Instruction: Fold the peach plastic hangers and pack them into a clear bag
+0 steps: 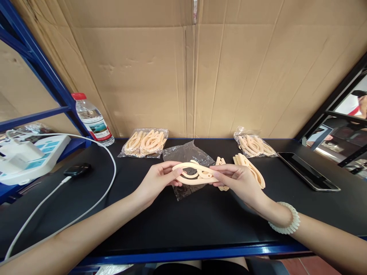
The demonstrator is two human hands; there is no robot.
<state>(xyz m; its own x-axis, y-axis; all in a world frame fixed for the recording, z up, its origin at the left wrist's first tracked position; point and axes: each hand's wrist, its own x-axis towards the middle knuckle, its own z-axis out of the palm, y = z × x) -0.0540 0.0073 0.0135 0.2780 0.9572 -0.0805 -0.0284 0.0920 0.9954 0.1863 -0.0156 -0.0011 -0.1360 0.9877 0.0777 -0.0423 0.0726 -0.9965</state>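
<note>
Brown cardboard sheets (137,76) back a black surface (177,229). Above its middle, the left hand (162,177) and right hand (239,181) hold a beige folding hanger (192,182) level between them, the fingers of each closed on one end, thumbs nearest the viewer.

Work looks partly done. Toward the back, a packed bag on the left (145,143) and a packed bag on the right (254,146) each contain several similar beige pieces. A clear plastic bag (186,152) lies flat beneath and behind the held hanger, with nothing evident inside. Loose pieces remain outside the bags: a small stack (220,161) just behind the right fingers, and a larger stack (259,177) beyond the right hand. These, with the piece in hand, appear to be what is left.

Right fingers and hand cover parts of both loose stacks, so their count cannot be told. Glare and crinkled film blur the bagged pieces, and the fingers hide the hanger's tips. Whether its parts are fully folded is hard to judge. At the right edge, another person (362,105) is cut off and unclear.
</note>
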